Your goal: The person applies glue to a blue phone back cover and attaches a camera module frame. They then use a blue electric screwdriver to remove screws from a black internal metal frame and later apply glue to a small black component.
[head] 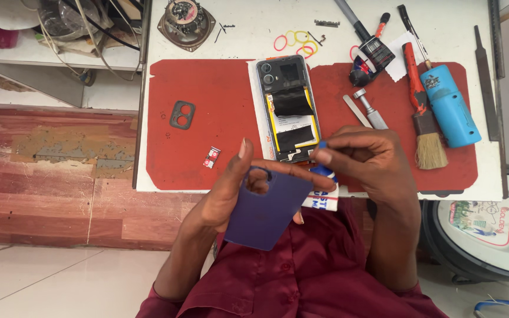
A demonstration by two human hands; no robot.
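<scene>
My left hand (231, 191) holds a dark blue phone back cover (269, 209) with a camera cutout, tilted over my lap at the table's front edge. My right hand (366, 162) pinches a small white tube with a blue cap (324, 176), its tip near the cover's upper right corner. Just beyond both hands an opened phone (287, 109) lies face down on a red mat (207, 118), showing its battery, black tape and camera module.
A grey camera frame (182, 114) and a small SIM tray (211, 157) lie on the mat's left part. To the right lie a brush (422, 118), a blue cylindrical tool (449, 106), metal tools and coloured rubber bands (296, 42). A speaker part (186, 23) sits at the back.
</scene>
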